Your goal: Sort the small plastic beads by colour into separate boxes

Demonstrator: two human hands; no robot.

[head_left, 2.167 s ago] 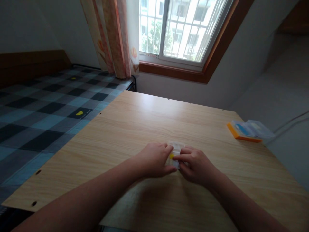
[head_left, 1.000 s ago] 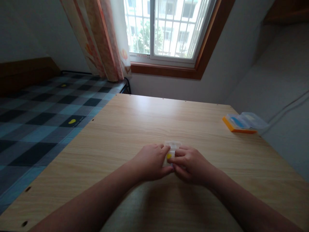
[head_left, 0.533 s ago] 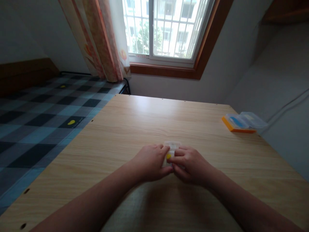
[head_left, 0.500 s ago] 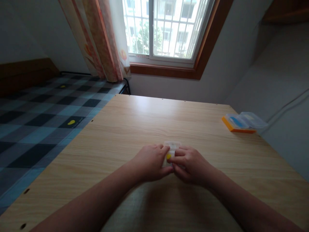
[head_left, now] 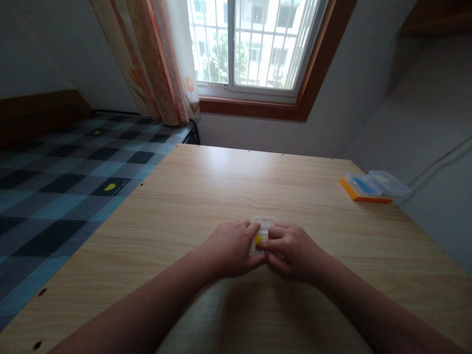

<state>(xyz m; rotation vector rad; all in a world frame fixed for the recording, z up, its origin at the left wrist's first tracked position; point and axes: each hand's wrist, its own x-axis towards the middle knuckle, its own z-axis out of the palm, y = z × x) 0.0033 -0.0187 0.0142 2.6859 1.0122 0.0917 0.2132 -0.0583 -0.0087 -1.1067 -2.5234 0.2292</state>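
Note:
A small clear plastic box (head_left: 263,222) with something yellow inside lies on the wooden table (head_left: 236,182), near its middle. My left hand (head_left: 230,248) curls round the box's left side, thumb and fingers closed on it. My right hand (head_left: 291,251) presses on its right side with the forefinger laid across the top. Both hands cover most of the box; only its far end and a yellow spot show.
An orange-edged clear case (head_left: 370,186) lies at the table's right edge by the wall. A bed with a blue checked cover (head_left: 66,177) runs along the left. A curtain (head_left: 151,59) and a window (head_left: 250,44) stand behind the table.
The view shifted a little since the earliest frame. Both hands have stayed on the small box in the same grip, with almost no movement.

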